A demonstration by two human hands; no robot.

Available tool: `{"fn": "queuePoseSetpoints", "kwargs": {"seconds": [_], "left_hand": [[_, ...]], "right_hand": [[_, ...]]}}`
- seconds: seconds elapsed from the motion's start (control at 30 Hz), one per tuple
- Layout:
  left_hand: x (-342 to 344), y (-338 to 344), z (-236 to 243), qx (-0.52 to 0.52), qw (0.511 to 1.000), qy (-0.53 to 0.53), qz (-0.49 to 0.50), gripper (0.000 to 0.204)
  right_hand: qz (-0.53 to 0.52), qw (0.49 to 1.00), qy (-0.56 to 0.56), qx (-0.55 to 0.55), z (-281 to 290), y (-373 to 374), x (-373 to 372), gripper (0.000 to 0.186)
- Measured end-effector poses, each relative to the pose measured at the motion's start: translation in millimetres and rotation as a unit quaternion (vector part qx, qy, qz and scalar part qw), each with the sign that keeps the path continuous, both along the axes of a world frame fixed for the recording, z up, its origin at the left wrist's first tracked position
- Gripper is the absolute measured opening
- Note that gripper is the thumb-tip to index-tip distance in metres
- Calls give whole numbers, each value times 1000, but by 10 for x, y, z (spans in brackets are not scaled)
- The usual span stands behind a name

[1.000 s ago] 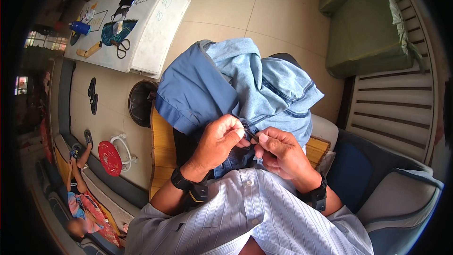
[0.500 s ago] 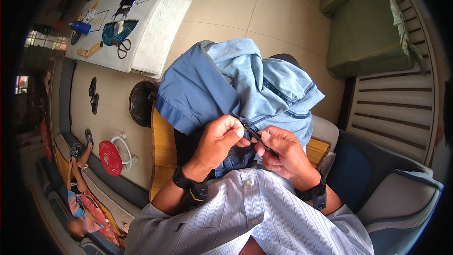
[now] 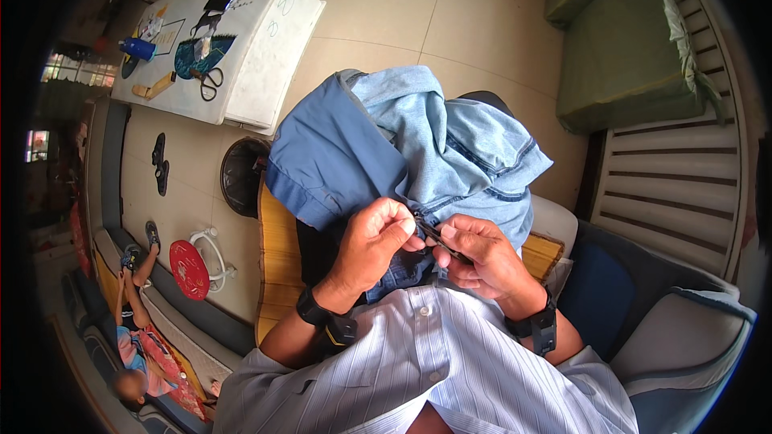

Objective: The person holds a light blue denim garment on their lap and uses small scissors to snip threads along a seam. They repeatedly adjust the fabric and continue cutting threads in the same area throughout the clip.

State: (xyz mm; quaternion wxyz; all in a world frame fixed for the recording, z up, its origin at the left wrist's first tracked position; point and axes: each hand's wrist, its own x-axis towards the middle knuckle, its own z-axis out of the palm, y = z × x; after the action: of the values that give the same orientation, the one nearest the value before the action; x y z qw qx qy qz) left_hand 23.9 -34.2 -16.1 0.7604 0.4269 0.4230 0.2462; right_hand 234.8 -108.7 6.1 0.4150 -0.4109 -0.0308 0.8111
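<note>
Light blue denim jeans (image 3: 474,145) and a smoother blue cloth (image 3: 338,153) lie bunched over my lap. My right hand (image 3: 482,253) is closed around a slim dark tool (image 3: 438,237) that looks like thread snips; its tip points up and left at the dark denim edge. Right beside that tip, my left hand (image 3: 374,241) is closed in a pinch, thumb against forefinger. What lies between those left fingertips is too small to make out. Darker denim (image 3: 402,273) shows below both hands.
On the left, a white table (image 3: 265,56) bears black-handled scissors (image 3: 211,84) and a blue bottle (image 3: 138,49). A black bin (image 3: 241,177) and a red-topped stool (image 3: 189,269) stand nearby. Another person (image 3: 141,354) is on a seat at lower left. A slatted bench (image 3: 671,165) is at right.
The dark tool and my right hand have shifted very slightly at the denim edge. My left hand keeps its pinch, and the cloth lies as before.
</note>
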Motion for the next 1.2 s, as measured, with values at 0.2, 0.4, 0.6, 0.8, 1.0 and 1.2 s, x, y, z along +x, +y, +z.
{"fn": "queuePoseSetpoints", "kwargs": {"seconds": [0.2,0.4,0.6,0.8,1.0,1.2], "left_hand": [[-5,-34,-18,27,1000,12,1,11],[-8,-62,-33,58,997,41,3,10],[3,-82,-31,47,998,33,15,9],[5,-91,-49,41,999,32,15,9],[4,-103,-69,44,999,24,15,9],[10,-123,-96,53,998,18,28,12]], "right_hand": [[1,1000,-3,2,24,24,-14,23],[-9,1000,0,21,-29,-3,-48,23],[11,1000,-16,8,-14,24,-28,23],[-15,1000,9,19,-107,-20,-34,21],[-16,999,14,26,-112,-27,-23,21],[-14,999,5,33,-122,-38,-5,19]]}}
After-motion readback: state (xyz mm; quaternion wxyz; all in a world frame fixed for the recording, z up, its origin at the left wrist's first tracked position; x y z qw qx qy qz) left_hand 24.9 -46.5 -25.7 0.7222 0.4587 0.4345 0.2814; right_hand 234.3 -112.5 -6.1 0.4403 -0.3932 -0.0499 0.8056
